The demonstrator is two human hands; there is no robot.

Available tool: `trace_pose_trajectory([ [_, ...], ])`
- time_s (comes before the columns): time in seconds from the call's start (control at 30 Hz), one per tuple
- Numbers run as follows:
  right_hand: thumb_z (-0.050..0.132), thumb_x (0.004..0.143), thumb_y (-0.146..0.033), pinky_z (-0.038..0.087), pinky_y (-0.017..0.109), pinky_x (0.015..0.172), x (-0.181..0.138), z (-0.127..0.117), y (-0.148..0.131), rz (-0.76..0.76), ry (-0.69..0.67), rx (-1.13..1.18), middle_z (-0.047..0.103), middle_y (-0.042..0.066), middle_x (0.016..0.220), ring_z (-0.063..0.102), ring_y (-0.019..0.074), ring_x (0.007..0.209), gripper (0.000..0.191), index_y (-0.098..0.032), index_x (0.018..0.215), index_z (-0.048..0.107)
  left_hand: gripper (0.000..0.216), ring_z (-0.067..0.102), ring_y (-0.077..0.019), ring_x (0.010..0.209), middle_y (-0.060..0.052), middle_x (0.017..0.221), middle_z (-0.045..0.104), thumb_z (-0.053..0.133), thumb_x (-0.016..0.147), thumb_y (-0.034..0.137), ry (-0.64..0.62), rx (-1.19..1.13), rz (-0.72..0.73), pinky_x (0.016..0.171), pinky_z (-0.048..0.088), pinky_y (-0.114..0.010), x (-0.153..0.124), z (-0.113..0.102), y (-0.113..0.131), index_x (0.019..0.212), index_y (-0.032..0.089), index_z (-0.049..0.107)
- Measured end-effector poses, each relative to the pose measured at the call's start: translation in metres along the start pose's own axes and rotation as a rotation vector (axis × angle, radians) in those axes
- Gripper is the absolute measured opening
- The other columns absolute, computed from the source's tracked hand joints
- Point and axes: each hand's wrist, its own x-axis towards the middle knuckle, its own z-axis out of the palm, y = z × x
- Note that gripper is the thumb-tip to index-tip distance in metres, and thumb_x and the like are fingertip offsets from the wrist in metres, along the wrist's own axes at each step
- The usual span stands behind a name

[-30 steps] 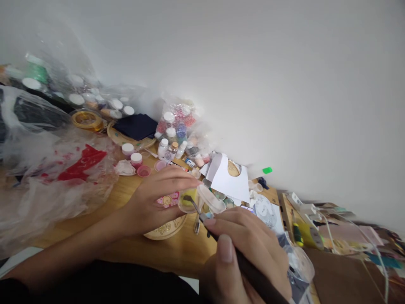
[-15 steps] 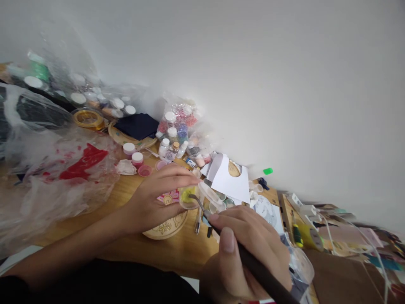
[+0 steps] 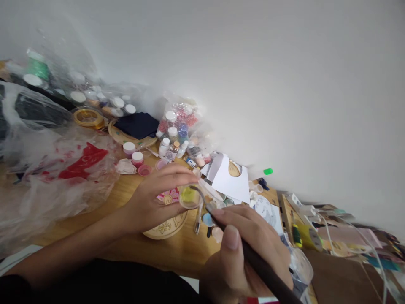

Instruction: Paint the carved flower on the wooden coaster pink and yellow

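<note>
My left hand [image 3: 158, 198] is closed around a small clear pot of yellow-green stuff [image 3: 189, 196], holding it over a round wooden disc [image 3: 166, 227] with carved patterns. My right hand [image 3: 249, 249] grips a dark-handled tool [image 3: 253, 261] like a pen. The tool's thin metal tip [image 3: 200, 193] curves into the pot's mouth. A small pink decorated piece [image 3: 167, 196] shows under my left fingers, on the disc.
The wooden table [image 3: 177, 249] is crowded: crumpled clear plastic with a red shape [image 3: 82, 160] at left, white-capped jars [image 3: 133, 154], a bag of bead bottles [image 3: 179, 122], a white card [image 3: 229, 179], pens [image 3: 198, 219], a green-handled tool [image 3: 296, 234], cables at right. A white wall [image 3: 284, 84] stands behind.
The tool's tip has moved up and deeper into the pot's mouth, and my right hand has shifted slightly lower. My left hand holds the pot in nearly the same place.
</note>
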Motion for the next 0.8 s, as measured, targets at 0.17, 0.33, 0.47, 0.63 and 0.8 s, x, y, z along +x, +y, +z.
trace_pose_trajectory([
  [0.17,0.052,0.087,-0.003,0.053,0.027,0.05,-0.0014,-0.0009,0.0018,-0.021,-0.039,0.017,0.069,-0.002,0.064,0.065,0.013,0.051,0.024,-0.02,0.087,0.069,0.028,0.074,-0.0189,0.105,-0.001,0.112,0.077,0.079,0.09,0.037,0.011,0.011,0.012,0.094,0.063,-0.027,0.0004,0.0013,0.0004,0.116,0.029,0.075],
  [0.33,0.054,0.088,-0.003,0.053,0.027,0.05,-0.0043,-0.0047,0.0047,-0.015,-0.007,0.002,0.07,-0.001,0.066,0.067,0.0134,0.055,0.024,-0.02,0.09,0.071,0.026,0.075,-0.0198,0.103,-0.003,0.109,0.078,0.078,0.09,0.036,-0.005,-0.001,-0.004,0.093,0.063,-0.029,0.0024,0.0016,0.0034,0.113,0.026,0.075],
  [0.47,0.054,0.089,-0.004,0.054,0.028,0.051,-0.0038,-0.0066,0.0061,-0.024,-0.032,0.0,0.071,-0.001,0.066,0.068,0.0137,0.056,0.023,-0.02,0.088,0.071,0.024,0.075,-0.0196,0.102,-0.003,0.107,0.078,0.078,0.09,0.033,-0.003,-0.02,0.014,0.091,0.064,-0.028,0.0033,0.0015,0.0051,0.112,0.024,0.076],
  [0.63,0.055,0.089,-0.005,0.053,0.027,0.049,-0.0027,-0.0069,0.0064,-0.028,-0.048,0.015,0.071,-0.001,0.066,0.066,0.0127,0.052,0.021,-0.02,0.088,0.07,0.025,0.075,-0.0204,0.102,-0.002,0.107,0.079,0.077,0.09,0.033,-0.025,-0.037,0.006,0.092,0.064,-0.03,0.0027,0.0013,0.0045,0.114,0.027,0.077],
  [0.8,0.056,0.088,-0.003,0.054,0.027,0.05,-0.0033,-0.0086,0.0068,-0.018,-0.047,0.031,0.071,-0.001,0.066,0.066,0.0124,0.051,0.022,-0.02,0.088,0.07,0.024,0.074,-0.0206,0.103,-0.002,0.107,0.08,0.078,0.091,0.034,-0.027,-0.016,0.015,0.092,0.064,-0.031,0.0022,0.0017,0.0033,0.113,0.026,0.077],
])
